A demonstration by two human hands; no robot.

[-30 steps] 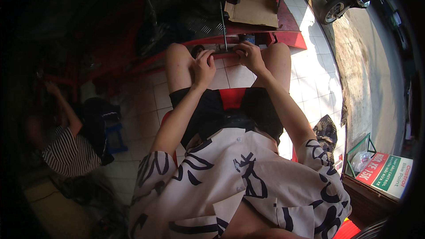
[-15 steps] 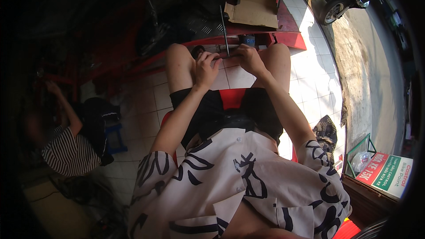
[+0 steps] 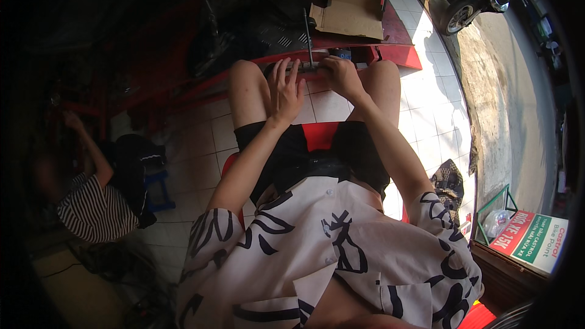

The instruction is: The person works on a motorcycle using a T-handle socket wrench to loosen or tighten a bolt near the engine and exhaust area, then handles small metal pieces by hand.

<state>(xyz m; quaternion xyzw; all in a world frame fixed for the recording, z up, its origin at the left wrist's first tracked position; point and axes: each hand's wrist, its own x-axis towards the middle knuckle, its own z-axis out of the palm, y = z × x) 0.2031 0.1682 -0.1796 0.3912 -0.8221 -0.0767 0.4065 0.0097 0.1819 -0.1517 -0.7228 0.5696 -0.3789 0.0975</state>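
A long thin metal rod (image 3: 308, 33) slants up between my hands, with a short crosspiece (image 3: 308, 66) at its near end, like a T-handle wrench. My right hand (image 3: 341, 79) is closed around the right end of that crosspiece. My left hand (image 3: 285, 94) is open, its fingers stretched forward and apart at the crosspiece's left end. Whether the left fingers touch it I cannot tell. Both hands are between my knees, at the near edge of a red metal stand (image 3: 399, 53). The far tip of the rod fades into the dark machinery.
An open cardboard box (image 3: 350, 9) lies on the stand, with a blue can (image 3: 342, 53) below it. A person in a striped shirt (image 3: 97, 210) crouches at the left by a blue stool (image 3: 159, 190). A scooter (image 3: 466, 9) stands outside, far right.
My left fingers have uncurled from the crosspiece and straightened forward. The crosspiece has moved slightly away from me. My right hand stays closed in nearly the same place.
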